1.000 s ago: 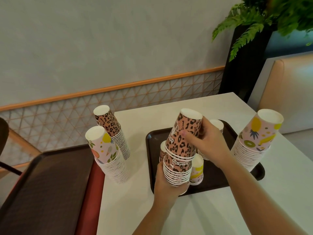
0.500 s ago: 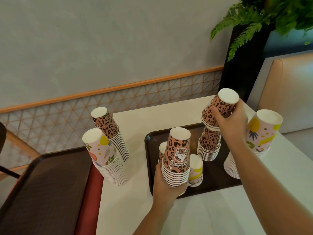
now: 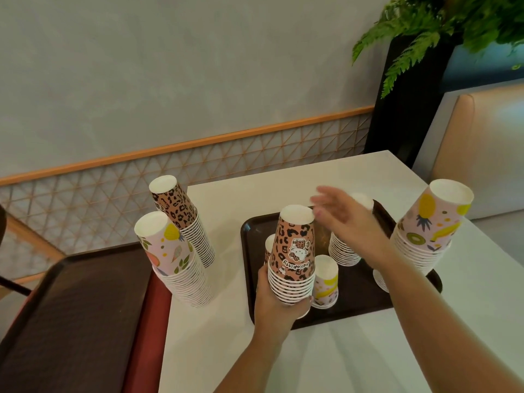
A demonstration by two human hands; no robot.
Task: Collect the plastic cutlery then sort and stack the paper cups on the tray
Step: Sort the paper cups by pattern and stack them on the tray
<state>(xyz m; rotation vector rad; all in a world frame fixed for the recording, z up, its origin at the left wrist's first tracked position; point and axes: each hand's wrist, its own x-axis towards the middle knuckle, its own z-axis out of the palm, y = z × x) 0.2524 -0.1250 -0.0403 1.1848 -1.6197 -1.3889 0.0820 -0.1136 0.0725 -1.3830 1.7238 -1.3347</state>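
Note:
A dark brown tray [image 3: 354,304] lies on the white table [image 3: 326,358]. My left hand [image 3: 276,303] grips the base of an upside-down stack of leopard-print cups [image 3: 293,252] at the tray's front left. My right hand [image 3: 344,215], blurred, hovers with fingers spread just right of that stack's top, holding nothing. Behind it a second leopard stack [image 3: 341,252] stands on the tray, mostly hidden. A short fruit-print stack [image 3: 326,282] sits beside the held stack. A tall fruit-print stack [image 3: 428,231] stands at the tray's right edge.
Two tall cup stacks lean at the table's left edge: a leopard one [image 3: 184,219] and a fruit-print one [image 3: 175,259]. A second dark tray [image 3: 76,321] lies lower left. A planter with fern [image 3: 425,38] and a padded seat [image 3: 482,148] are at the right.
My right hand lifted cups off the held stack, set them on the far leopard stack, and now swings back empty toward the held stack. My left hand kept its grip.

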